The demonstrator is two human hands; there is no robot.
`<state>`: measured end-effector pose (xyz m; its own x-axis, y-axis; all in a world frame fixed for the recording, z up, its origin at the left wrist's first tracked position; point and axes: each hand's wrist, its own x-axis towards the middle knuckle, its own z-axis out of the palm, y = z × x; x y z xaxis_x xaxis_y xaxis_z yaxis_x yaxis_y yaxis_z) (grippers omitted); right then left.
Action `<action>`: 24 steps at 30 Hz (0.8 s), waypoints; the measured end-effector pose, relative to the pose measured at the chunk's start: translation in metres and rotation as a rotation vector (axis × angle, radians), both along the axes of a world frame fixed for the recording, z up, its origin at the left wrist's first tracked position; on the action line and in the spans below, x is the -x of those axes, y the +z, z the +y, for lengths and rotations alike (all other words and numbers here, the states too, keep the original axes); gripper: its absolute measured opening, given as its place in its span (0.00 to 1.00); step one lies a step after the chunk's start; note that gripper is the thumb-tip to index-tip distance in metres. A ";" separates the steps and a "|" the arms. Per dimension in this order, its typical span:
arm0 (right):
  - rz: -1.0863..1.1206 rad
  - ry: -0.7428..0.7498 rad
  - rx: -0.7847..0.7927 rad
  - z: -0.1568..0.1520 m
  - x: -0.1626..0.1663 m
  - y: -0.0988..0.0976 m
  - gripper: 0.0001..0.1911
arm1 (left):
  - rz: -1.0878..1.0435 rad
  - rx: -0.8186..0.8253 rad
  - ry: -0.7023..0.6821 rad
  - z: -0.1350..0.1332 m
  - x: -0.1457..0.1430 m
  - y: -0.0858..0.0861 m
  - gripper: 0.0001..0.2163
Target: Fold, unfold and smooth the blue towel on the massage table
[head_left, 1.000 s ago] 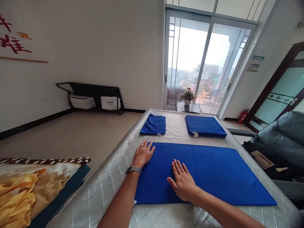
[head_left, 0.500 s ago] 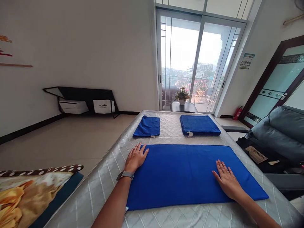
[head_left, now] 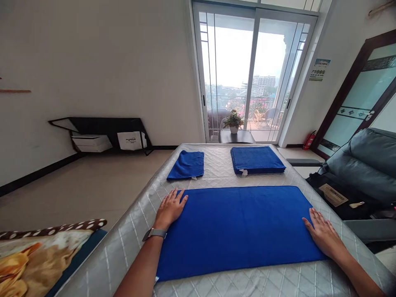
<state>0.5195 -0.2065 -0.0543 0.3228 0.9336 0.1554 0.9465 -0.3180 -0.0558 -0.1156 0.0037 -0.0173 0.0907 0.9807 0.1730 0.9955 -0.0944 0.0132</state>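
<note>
A blue towel [head_left: 238,231] lies spread flat on the quilted silver-white mattress [head_left: 213,163]. My left hand [head_left: 171,208] rests on its left edge near the far corner, fingers stretched out, a watch on the wrist. At the opposite side, my right hand [head_left: 323,231] lies flat across the right edge, fingers extended. Neither hand grips anything. Beyond the spread towel, a smaller folded blue cloth [head_left: 187,165] lies at the left, slightly rumpled. To its right sits a neat stack of folded blue towels [head_left: 257,159] with a white tag at the front.
A dark armchair [head_left: 365,159] holding a few items stands to the right. A potted plant [head_left: 234,121] sits on a chair past the mattress, before a sliding glass door. Patterned bedding [head_left: 46,255] is at the lower left, and a black shelf [head_left: 105,126] stands against the wall.
My right hand has slid rightward over the towel to its right edge. My left hand stays on the left edge. The whole view has shifted slightly.
</note>
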 end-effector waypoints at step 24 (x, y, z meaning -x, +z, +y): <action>-0.019 -0.003 0.036 -0.002 0.008 0.011 0.45 | -0.019 -0.001 -0.010 0.004 0.001 -0.004 0.27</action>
<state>0.5116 -0.2083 -0.0436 0.3230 0.9377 0.1279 0.9463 -0.3223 -0.0267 -0.1169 0.0074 -0.0209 0.0971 0.9797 0.1753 0.9940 -0.1042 0.0321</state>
